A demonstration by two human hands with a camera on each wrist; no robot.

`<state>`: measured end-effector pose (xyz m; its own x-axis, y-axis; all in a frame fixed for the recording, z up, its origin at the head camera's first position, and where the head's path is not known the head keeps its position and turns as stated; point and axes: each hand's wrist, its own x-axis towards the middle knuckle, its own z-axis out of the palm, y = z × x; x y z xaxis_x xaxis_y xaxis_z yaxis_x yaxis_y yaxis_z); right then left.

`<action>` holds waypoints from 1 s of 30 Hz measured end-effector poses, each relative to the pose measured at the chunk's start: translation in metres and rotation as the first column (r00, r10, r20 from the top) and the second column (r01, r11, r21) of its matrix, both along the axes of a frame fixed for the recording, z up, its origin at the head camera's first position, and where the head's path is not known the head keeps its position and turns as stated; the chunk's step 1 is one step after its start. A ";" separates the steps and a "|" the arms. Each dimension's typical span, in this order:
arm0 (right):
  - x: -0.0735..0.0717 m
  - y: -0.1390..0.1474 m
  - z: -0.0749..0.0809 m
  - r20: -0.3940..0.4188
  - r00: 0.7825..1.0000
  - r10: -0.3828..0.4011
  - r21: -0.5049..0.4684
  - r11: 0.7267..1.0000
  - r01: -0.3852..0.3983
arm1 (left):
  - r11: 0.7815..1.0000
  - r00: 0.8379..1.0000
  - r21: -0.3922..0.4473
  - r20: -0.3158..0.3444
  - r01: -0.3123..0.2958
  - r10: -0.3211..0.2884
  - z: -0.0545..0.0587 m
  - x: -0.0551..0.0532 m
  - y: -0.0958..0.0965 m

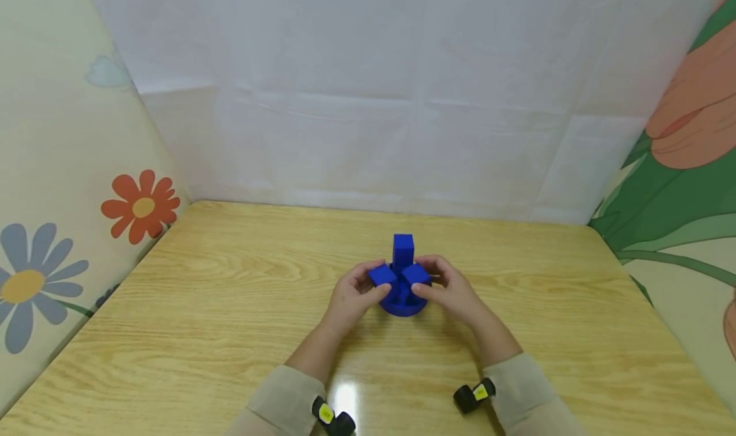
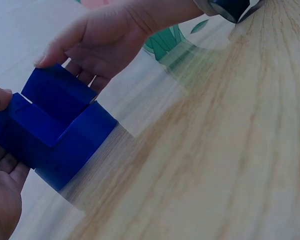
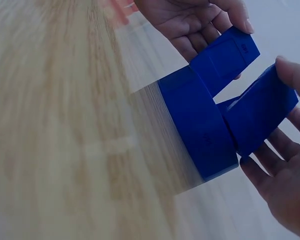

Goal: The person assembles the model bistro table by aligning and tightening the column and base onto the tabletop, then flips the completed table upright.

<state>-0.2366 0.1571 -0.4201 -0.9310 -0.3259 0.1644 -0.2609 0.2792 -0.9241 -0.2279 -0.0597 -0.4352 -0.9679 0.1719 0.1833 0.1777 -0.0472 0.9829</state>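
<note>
A blue round base [image 1: 404, 309] stands on the wooden table, its curved wall showing low in both wrist views. Three blue square-topped blocks rise from it. My left hand [image 1: 347, 298] pinches the left block [image 1: 382, 275] between thumb and fingers, the thumb at its near top edge. On the other side, my right hand [image 1: 457, 295] holds the right block [image 1: 416, 273] the same way. The rear block [image 1: 403, 250] stands upright and taller in view, untouched by either hand. In the right wrist view, the right block [image 3: 262, 112] leans outward from the base [image 3: 197, 125].
Wooden table [image 1: 230, 308] surrounds the blue piece. A white sheet [image 1: 368, 103] hangs behind the table, with flower-printed panels [image 1: 52, 135] at the sides. Black cameras [image 1: 474, 394] are strapped at both wrists over light sleeves [image 1: 520, 385].
</note>
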 end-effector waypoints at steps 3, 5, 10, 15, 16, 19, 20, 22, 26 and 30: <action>0.000 -0.001 0.000 0.001 1.000 -0.022 0.002 1.000 0.022 | 1.000 1.000 -0.006 -0.004 0.000 -0.001 -0.001 0.000 -0.001; -0.001 -0.001 0.000 -0.001 0.999 -0.032 -0.011 0.999 0.032 | 1.000 1.000 -0.008 0.000 0.002 -0.002 -0.002 -0.001 -0.001; -0.001 -0.001 0.000 0.011 0.997 -0.075 -0.019 0.997 0.075 | 1.000 1.000 -0.003 0.015 0.006 -0.006 -0.002 -0.001 -0.002; -0.002 -0.001 0.001 0.012 0.991 -0.135 0.018 0.991 0.135 | 1.000 1.000 0.009 0.011 0.016 -0.016 -0.003 -0.001 -0.002; -0.002 -0.002 0.001 0.012 0.989 -0.146 0.024 0.989 0.146 | 1.000 1.000 0.012 0.010 0.017 -0.017 -0.003 -0.001 -0.002; -0.003 -0.003 0.000 0.013 0.986 -0.165 0.036 0.986 0.164 | 0.999 1.000 0.027 0.010 0.018 -0.018 -0.003 -0.001 -0.002; -0.004 -0.003 0.000 0.013 0.985 -0.170 0.038 0.985 0.169 | 0.999 1.000 0.030 0.009 0.017 -0.017 -0.003 -0.001 -0.002; -0.005 -0.004 0.000 0.019 0.984 -0.176 0.042 0.984 0.175 | 0.999 1.000 0.032 0.009 0.014 -0.014 -0.002 -0.001 -0.001; -0.005 -0.006 0.000 0.030 0.982 -0.185 0.063 0.981 0.182 | 1.000 1.000 0.018 0.009 0.008 -0.008 -0.002 -0.001 -0.001; -0.006 -0.007 -0.001 0.053 0.978 -0.203 0.068 0.978 0.199 | 1.000 1.000 0.006 0.013 0.007 -0.007 -0.002 -0.001 -0.001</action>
<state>-0.2426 0.1498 -0.4209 -0.9860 -0.1391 0.0920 -0.1387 0.3779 -0.9154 -0.2287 -0.0607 -0.4373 -0.9690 0.1773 0.1722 0.1651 -0.0546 0.9848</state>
